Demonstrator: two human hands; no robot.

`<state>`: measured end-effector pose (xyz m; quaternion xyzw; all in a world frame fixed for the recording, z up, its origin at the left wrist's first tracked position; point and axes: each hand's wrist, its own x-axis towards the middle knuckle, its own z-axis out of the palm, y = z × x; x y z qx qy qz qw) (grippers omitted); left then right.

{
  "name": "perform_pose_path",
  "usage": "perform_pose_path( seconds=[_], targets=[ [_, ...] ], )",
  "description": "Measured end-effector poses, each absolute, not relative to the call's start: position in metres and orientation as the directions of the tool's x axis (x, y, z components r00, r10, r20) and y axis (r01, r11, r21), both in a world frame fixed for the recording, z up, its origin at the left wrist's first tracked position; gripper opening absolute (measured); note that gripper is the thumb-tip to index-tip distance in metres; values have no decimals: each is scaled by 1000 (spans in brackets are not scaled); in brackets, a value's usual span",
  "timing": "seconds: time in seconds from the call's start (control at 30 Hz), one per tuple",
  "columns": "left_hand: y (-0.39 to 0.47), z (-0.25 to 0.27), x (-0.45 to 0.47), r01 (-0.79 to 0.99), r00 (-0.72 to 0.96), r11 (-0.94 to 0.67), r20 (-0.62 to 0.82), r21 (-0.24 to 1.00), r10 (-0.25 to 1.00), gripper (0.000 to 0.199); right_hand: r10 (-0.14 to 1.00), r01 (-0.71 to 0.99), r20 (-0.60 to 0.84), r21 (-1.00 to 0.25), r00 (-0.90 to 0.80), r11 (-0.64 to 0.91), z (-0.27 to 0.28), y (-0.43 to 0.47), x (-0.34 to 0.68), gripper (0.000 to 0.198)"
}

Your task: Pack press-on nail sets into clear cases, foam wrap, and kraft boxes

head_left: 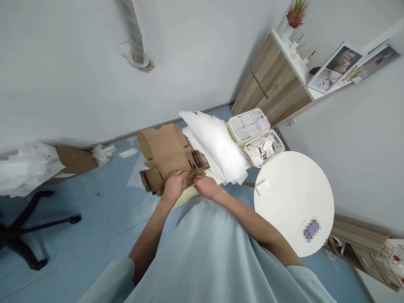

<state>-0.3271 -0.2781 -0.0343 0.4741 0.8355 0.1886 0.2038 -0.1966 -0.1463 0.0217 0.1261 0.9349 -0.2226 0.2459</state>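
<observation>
A brown die-cut cardboard box lies unfolded on a stack of similar flattened boxes, its slotted flaps facing me. My left hand grips the near edge of the cardboard, thumb and fingers closed on it. My right hand pinches the near right corner of the same edge, a short way from the left. Part of the fold between the hands is hidden by my fingers. White foam sheets are piled loosely just beyond my right hand, on the pale yellow tabletop beneath.
Two white baskets stand behind the foam: one basket holds clear packets, the other basket small packages. To the right is a round white table with a small white object. A chair base and plastic bags are at left.
</observation>
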Motion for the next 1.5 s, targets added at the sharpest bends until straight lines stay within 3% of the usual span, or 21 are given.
perform_pose_path(
  seconds=[0.23,0.4,0.5,0.57,0.73,0.87,1.0,1.13,1.33,1.5],
  targets=[
    [-288,19,-327,713,-528,445,-1,542,849,38,145,458,-642,-354,-753,815,19,-139,-197,32],
    [-292,81,-336,763,-576,374,290,527,765,45,176,475,-489,-596,-854,648,33,-132,-188,34],
    [-286,112,-335,810,-546,267,505,523,669,46,338,403,-263,-787,-904,467,69,-117,-170,27],
    [-277,129,-328,840,-493,151,615,522,615,46,509,345,-123,-863,-852,368,103,-104,-151,29],
    [-232,152,-296,876,-323,-105,734,471,597,44,800,302,-29,-934,-599,192,178,-77,-91,40],
    [-183,153,-259,866,-101,-314,750,390,654,43,940,232,-19,-971,-339,64,187,-69,-39,43],
    [-131,148,-206,780,142,-533,736,328,661,47,997,139,-14,-990,-79,-3,172,-63,25,37],
    [-83,133,-128,625,336,-719,727,304,599,53,989,133,-2,-991,150,-22,154,-57,113,30],
    [-34,73,3,462,566,-829,615,316,550,55,929,252,-26,-959,369,-127,112,-60,258,23],
    [-13,2,96,405,746,-823,376,398,549,54,876,285,-116,-918,468,-275,46,-74,355,24]
  ],
)
